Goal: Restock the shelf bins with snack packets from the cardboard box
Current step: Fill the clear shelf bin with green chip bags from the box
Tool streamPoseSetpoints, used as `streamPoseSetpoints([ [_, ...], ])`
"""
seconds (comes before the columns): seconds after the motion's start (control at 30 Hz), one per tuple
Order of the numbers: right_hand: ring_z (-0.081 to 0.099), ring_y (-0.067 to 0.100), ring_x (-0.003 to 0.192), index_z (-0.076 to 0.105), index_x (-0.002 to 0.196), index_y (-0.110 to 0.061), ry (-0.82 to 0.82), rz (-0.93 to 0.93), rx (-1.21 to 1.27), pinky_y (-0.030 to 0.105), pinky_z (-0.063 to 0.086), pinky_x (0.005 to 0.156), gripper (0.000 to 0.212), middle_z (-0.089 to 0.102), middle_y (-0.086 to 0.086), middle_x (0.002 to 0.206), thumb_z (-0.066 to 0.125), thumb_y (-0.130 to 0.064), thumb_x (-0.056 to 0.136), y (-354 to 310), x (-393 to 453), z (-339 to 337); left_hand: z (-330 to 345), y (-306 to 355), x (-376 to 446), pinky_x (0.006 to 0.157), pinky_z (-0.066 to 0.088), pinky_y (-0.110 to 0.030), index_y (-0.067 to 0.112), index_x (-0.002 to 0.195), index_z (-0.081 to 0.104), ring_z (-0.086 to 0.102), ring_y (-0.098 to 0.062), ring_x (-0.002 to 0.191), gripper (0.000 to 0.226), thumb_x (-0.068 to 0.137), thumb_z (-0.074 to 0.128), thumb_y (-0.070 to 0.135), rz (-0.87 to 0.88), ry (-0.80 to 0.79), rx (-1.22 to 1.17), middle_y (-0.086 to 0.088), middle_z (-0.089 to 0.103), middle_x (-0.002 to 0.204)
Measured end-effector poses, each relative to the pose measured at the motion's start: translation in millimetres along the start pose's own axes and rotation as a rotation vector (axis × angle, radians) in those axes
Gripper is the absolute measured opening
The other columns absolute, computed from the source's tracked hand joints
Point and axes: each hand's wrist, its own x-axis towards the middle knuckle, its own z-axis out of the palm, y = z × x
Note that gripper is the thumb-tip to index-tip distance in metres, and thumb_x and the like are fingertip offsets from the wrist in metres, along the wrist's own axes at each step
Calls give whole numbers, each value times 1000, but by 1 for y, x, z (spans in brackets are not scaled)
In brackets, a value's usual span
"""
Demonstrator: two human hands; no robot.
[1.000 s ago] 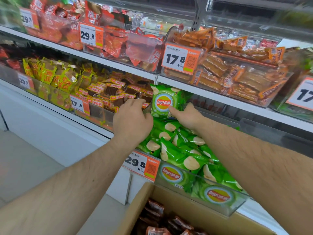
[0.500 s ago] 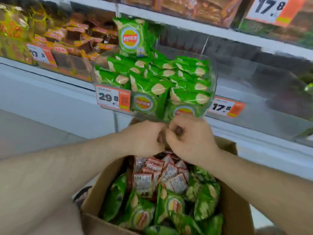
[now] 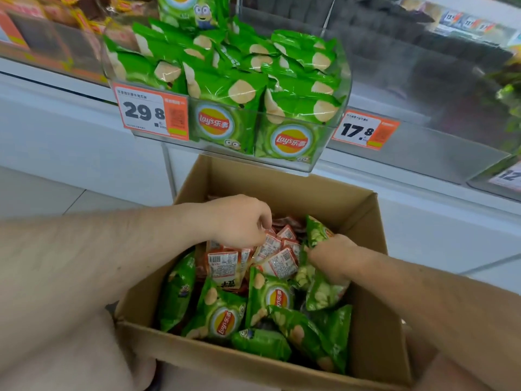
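Note:
An open cardboard box stands below the shelf, filled with green Lay's chip packets and small red snack packets. My left hand reaches into the box from the left, its curled fingertips pinching one of the red packets near the back. My right hand comes in from the right, fingers curled round a green packet by the box's right wall. Above the box, a clear shelf bin is piled with green chip packets.
A 29.8 price tag hangs on the bin's front and a 17.8 tag on the clear bin to its right. Another bin of orange and brown packets sits on the left. The pale floor lies left of the box.
Both hands left the green packets in the shelf bin and dropped into the cardboard box. The view tilted down with them, and the hands have spread apart over the packets.

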Motion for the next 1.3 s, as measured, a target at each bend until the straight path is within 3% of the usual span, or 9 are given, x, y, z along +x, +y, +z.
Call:
streamPoseSetpoints([
  [0.13, 60, 20, 80, 65, 102, -21, 201, 12, 347, 31, 46, 60, 23, 61, -3, 87, 68, -32, 82, 23, -9, -48, -2, -5, -1, 69, 48, -17, 20, 133, 52, 60, -1, 80, 45, 91, 66, 34, -63, -14, -140, 7, 63, 119],
  [0.23, 64, 18, 87, 71, 101, -21, 237, -100, 746, 34, 52, 75, 22, 69, -5, 95, 65, -40, 90, 35, -17, -70, 0, -11, -1, 92, 46, -22, 20, 147, 38, 57, -9, 112, 74, 85, 72, 45, -123, -105, -298, 6, 54, 135],
  [0.33, 65, 11, 92, 76, 101, -17, 267, -210, 965, 30, 52, 81, 24, 72, -6, 100, 62, -36, 94, 32, -20, -80, 4, -14, -1, 92, 48, -21, 22, 147, 38, 58, -6, 111, 86, 76, 82, 41, -106, -181, -323, 10, 56, 132],
  [0.63, 68, 25, 83, 64, 115, -8, 162, -38, 1791, 32, 52, 71, 61, 72, 11, 98, 39, -61, 96, 44, 4, -52, -8, -29, -5, 90, 57, -38, 20, 107, 66, 69, -12, 94, 53, 62, 93, 30, -203, -80, -282, 6, 72, 102],
  [0.87, 60, 22, 65, 57, 77, -12, 252, 551, 1026, 27, 47, 53, 24, 61, 5, 74, 59, -35, 83, 34, 49, 27, -8, -36, -4, 70, 53, -27, 14, 103, 63, 63, -10, 85, 54, 64, 91, 37, -349, 4, -224, 4, 68, 94],
  [0.97, 60, 32, 107, 46, 129, -12, 241, 733, 1197, 36, 51, 80, 74, 58, 13, 122, 65, -62, 77, 28, 58, 35, -7, -36, -3, 62, 51, -24, 14, 97, 59, 64, -10, 81, 45, 67, 91, 27, -387, 20, -360, 2, 67, 91],
  [1.07, 48, 40, 124, 25, 148, -11, 125, 851, 1466, 46, 46, 101, 105, 44, 20, 140, 60, -76, 74, 20, 78, 50, -4, -40, -3, 78, 59, -34, 14, 109, 54, 67, -16, 91, 58, 66, 91, 20, -396, -1, -486, -2, 68, 102],
  [1.17, 54, 39, 116, 30, 147, -10, 153, 884, 1755, 50, 49, 99, 96, 52, 19, 131, 74, -57, 75, 17, 93, 66, -2, -45, -3, 91, 57, -42, 21, 130, 47, 68, -20, 101, 77, 67, 90, 15, -382, -20, -627, -1, 68, 112],
  [1.3, 48, 43, 125, 14, 149, -11, 130, 921, 1788, 52, 46, 101, 115, 46, 22, 136, 91, -27, 64, 5, 86, 63, -2, -48, -9, 90, 58, -39, 20, 121, 59, 71, -17, 96, 59, 70, 86, 7, -367, -43, -713, 2, 75, 102],
])
